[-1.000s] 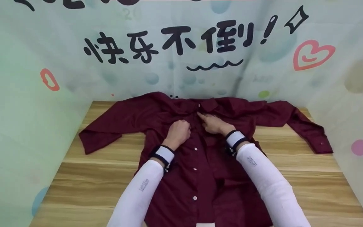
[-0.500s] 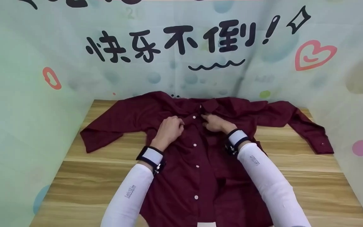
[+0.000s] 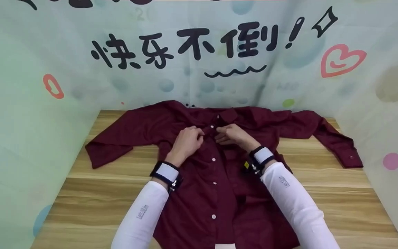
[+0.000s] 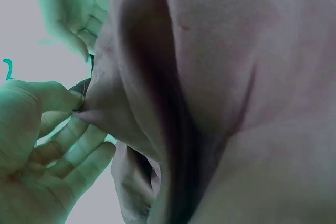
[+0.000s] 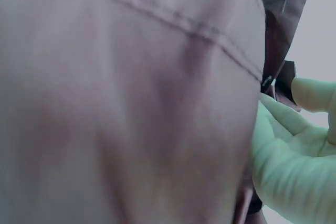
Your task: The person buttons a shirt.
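Note:
A maroon button-up shirt (image 3: pixel 188 193) lies front up, its collar (image 3: pixel 228 116) toward the back wall. My left hand (image 3: pixel 185 143) pinches the edge of the front placket near the chest; in the left wrist view the thumb and finger grip a small fold of cloth (image 4: pixel 97 103). A white button (image 3: pixel 212 126) shows between the two hands. My right hand (image 3: pixel 234 135) hovers just right of that button, fingers loosely bent. In the right wrist view its thumb (image 5: pixel 312 94) stands apart from the fingers, with no cloth visibly held. Lower white buttons (image 3: pixel 214 159) run down the placket.
The shirt covers much of a wood-grain table (image 3: pixel 95 204). One sleeve (image 3: pixel 112 141) spreads left, the other sleeve (image 3: pixel 340 145) right. A printed cloth backdrop (image 3: pixel 171 83) encloses the table at the back and sides. A small white tag (image 3: pixel 225 246) shows at the bottom edge.
My left hand has moved left and slightly up with the placket edge, and a button came into view. The right hand's pointing index finger has drawn back; its fingers are now more bent beside the button.

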Demonstrator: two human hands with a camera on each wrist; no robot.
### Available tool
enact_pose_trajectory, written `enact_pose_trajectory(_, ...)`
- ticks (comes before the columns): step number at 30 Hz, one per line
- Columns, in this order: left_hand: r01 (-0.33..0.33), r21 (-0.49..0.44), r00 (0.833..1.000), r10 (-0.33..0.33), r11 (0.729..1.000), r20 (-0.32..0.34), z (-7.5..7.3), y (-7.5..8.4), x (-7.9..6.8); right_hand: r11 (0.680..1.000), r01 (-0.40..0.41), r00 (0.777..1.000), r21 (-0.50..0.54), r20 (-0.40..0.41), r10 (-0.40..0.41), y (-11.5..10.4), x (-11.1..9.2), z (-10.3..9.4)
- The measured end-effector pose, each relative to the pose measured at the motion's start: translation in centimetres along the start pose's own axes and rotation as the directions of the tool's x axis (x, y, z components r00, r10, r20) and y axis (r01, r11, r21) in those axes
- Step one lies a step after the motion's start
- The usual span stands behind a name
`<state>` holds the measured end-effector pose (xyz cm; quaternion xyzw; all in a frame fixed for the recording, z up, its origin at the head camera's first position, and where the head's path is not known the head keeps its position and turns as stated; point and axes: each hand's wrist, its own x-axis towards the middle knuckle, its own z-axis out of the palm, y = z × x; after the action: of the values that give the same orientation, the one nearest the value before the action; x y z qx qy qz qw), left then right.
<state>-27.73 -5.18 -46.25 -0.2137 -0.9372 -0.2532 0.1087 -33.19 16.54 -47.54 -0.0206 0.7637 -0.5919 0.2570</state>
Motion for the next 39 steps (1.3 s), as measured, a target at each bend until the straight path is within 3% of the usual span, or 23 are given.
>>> enact_pose_trajectory(4,-0.052,-0.002,0.996,0.052,0.999,0.078,0.1,0.1,0.1,0.973,-0.022,0.999,0.229,-0.019,0.028,0.7,0.8,1.0)
enact_pose_trajectory(9,-0.137,0.009,0.981,0.134,0.991,0.138,0.7,-0.1,-0.1,0.878,0.004,0.996,0.478,-0.076,0.037,0.8,1.8,2.2)
enact_pose_trajectory(11,-0.157,0.003,0.975,0.155,0.988,0.159,0.9,-0.2,-0.2,0.859,0.021,0.994,0.511,-0.1,0.035,0.7,2.0,2.4)
enact_pose_trajectory(15,-0.156,-0.016,0.966,0.155,0.988,0.209,1.3,-0.3,-0.2,0.881,0.056,0.989,0.471,-0.144,0.014,0.4,2.1,2.8)
enact_pose_trajectory(22,-0.043,-0.06,0.961,0.058,0.997,0.269,1.4,-0.4,0.2,0.929,0.078,0.976,0.362,-0.219,0.003,0.6,2.0,2.9)
enact_pose_trajectory(27,0.076,-0.109,0.98,-0.055,0.991,0.191,1.4,-0.7,0.8,0.943,0.089,0.97,0.319,-0.243,-0.01,0.8,1.7,2.8)
enact_pose_trajectory(30,0.157,-0.151,0.982,-0.137,0.976,0.132,1.6,-0.9,1.4,0.945,0.098,0.97,0.312,-0.243,-0.02,0.8,1.4,2.7)
enact_pose_trajectory(34,0.255,-0.236,0.966,-0.236,0.938,0.103,1.9,-1.1,2.2,0.951,0.104,0.972,0.292,-0.234,-0.034,0.9,1.2,2.5)
enact_pose_trajectory(39,0.354,-0.304,0.935,-0.327,0.884,0.136,2.2,-1.2,2.8,0.958,0.11,0.975,0.265,-0.215,-0.053,1.0,0.9,2.5)
